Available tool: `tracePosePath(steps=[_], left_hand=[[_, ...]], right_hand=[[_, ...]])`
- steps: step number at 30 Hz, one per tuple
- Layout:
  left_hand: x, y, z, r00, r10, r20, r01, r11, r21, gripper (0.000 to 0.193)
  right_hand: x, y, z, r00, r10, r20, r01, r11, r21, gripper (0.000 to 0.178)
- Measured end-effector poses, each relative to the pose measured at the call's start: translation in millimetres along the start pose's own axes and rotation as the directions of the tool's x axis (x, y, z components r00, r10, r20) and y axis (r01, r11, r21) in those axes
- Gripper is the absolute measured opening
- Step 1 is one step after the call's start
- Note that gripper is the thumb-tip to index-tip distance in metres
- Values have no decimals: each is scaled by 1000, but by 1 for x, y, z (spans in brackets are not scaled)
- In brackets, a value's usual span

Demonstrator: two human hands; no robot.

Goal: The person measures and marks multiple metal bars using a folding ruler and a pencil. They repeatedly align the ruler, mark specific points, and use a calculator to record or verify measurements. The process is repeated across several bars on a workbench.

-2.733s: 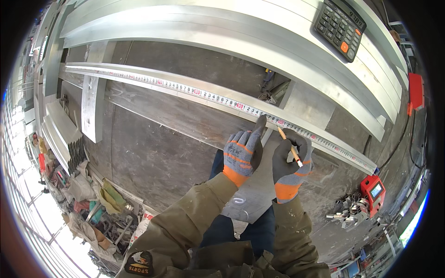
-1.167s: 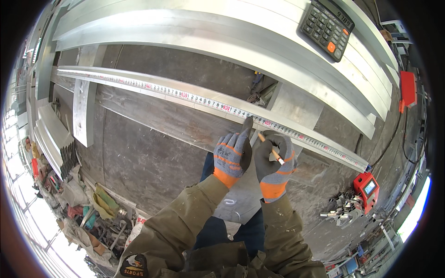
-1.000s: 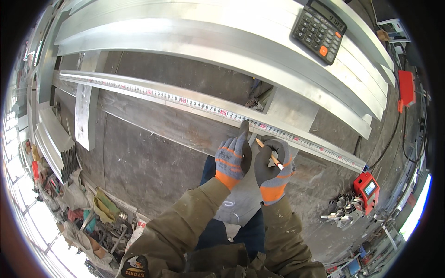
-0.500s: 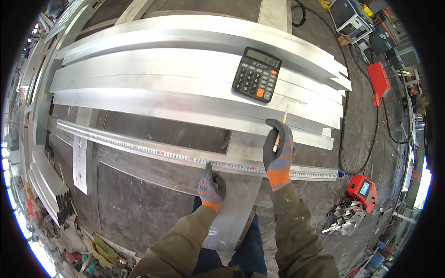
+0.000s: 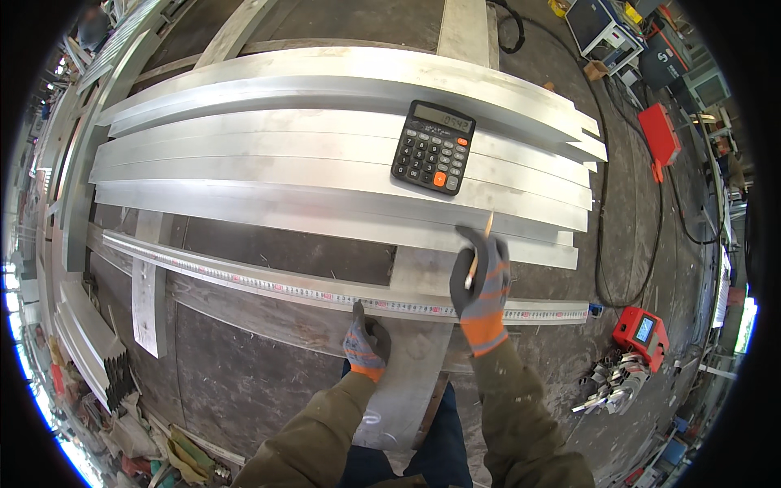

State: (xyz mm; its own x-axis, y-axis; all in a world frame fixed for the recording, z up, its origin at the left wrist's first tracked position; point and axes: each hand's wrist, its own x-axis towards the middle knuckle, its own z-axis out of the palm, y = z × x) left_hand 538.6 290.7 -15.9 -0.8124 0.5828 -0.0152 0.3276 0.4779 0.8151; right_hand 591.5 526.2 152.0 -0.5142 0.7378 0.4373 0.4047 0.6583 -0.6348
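My right hand (image 5: pixel 484 297), in a grey and orange work glove, holds a slim wooden pencil (image 5: pixel 488 226) upright, tip pointing away from me. It is over the near metal bar, below the calculator. My left hand (image 5: pixel 366 346), gloved alike, has a finger stretched forward to the bar's near edge, with its thumb apart. Along this long narrow bar (image 5: pixel 325 286) lies an extended measuring tape (image 5: pixel 407 307), its small blue end piece (image 5: pixel 595 311) at the right. A black calculator (image 5: pixel 433 148) with orange keys rests on the silver metal profiles (image 5: pixel 268 167) beyond.
Cross beams (image 5: pixel 150 301) support the metal lengths. A red device with a small screen (image 5: pixel 641 328) stands at right, beside a pile of metal offcuts (image 5: pixel 612 386). Farther back are a red case (image 5: pixel 659 134) and a black cable (image 5: pixel 602 236). More stacked profiles (image 5: pixel 85 342) lie at left.
The view has shifted, so the calculator and profiles sit lower in the picture. The calculator's display reads differently. My right hand, slightly blurred, still holds the pencil; my left finger stays at the bar.
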Motion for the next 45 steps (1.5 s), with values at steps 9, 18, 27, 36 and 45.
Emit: tracePosePath(steps=[9, 18, 27, 36, 45], left_hand=[[3, 1, 0, 979, 186, -88, -182, 982, 50, 67], [4, 7, 0, 978, 171, -122, -170, 985, 17, 63], [4, 3, 1, 988, 121, -98, -123, 992, -18, 63], [1, -1, 0, 984, 168, -58, -164, 984, 76, 71], [5, 8, 0, 995, 84, -57, -83, 996, 27, 65]], right_hand=[[-198, -30, 0, 904, 130, 406, -214, 962, 168, 38], [-275, -9, 27, 908, 15, 418, -39, 998, 47, 59], [-275, -9, 26, 901, 15, 433, -42, 998, 52, 56], [-274, -10, 28, 915, 21, 403, -40, 998, 38, 51], [-273, -11, 27, 914, 32, 405, -38, 999, 6, 48]])
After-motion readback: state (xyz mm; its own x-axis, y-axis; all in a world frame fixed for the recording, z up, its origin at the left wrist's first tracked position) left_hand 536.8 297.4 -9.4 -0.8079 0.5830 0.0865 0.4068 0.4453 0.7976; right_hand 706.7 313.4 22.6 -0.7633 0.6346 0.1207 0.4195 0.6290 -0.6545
